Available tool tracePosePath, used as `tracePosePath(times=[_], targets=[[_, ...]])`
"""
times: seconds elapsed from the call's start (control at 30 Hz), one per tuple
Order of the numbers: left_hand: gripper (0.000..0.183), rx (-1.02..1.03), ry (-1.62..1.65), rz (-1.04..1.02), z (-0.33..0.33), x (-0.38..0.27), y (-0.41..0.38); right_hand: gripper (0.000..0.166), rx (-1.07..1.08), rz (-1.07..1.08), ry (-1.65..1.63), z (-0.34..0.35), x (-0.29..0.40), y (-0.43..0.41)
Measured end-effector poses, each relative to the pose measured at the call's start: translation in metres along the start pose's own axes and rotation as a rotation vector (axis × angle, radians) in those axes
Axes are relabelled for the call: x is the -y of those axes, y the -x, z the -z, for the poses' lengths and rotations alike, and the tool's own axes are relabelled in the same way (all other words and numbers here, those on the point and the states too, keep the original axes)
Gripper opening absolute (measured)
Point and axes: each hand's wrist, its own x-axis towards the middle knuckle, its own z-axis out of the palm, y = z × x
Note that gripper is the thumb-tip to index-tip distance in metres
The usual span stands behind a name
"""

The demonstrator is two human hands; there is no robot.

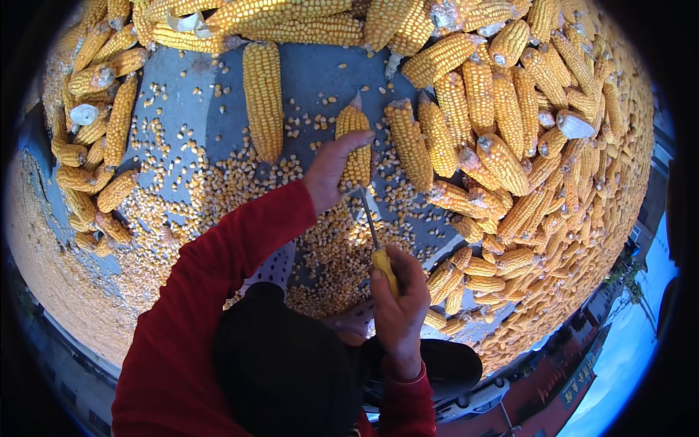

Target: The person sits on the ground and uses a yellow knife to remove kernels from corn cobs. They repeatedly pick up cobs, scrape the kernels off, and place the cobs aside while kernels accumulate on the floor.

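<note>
My left hand [332, 170] grips an ear of corn [354, 123], its thumb laid across the kernels and its pointed end facing away from me. In my right hand [403, 306] is the yellow handle of a screwdriver-like tool [385, 267]. Its thin metal shaft points up at the near end of that ear; whether the tip touches it or enters it I cannot tell. Loose kernels [333, 246] lie thickly on the grey ground below both hands. Just beyond, a large ear of corn [263, 101] lies by itself, still full of kernels.
Heaped ears of corn [524, 164] curve around the right side, with more ears [295, 27] across the far side. A smaller pile of ears [101, 136] lies at left. My perforated shoes [278, 265] stand among the kernels. A white car [480, 399] is in the background.
</note>
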Motion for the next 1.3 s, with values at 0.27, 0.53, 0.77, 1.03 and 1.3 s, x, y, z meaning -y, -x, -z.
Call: tracePosePath(times=[0.27,0.53,0.77,1.03,1.3], targets=[[0.02,-0.051,-0.004,0.039,-0.005,-0.005,-0.004,0.028,0.147,-0.486,-0.907,0.0,-0.012,-0.008],[0.025,-0.097,-0.016,-0.066,-0.007,0.005,-0.005,0.025,0.033,0.117,0.339,0.009,0.02,-0.018],[0.025,-0.098,-0.076,-0.07,-0.013,0.001,-0.002,0.027,0.166,-0.523,-0.949,0.001,-0.004,-0.018],[0.026,-0.094,-0.099,-0.083,-0.01,0.004,-0.005,0.024,0.017,0.172,0.316,0.001,0.002,-0.024],[0.025,-0.143,-0.077,-0.088,-0.013,-0.001,-0.004,0.027,0.21,-0.582,-1.013,0.005,-0.013,-0.036]])
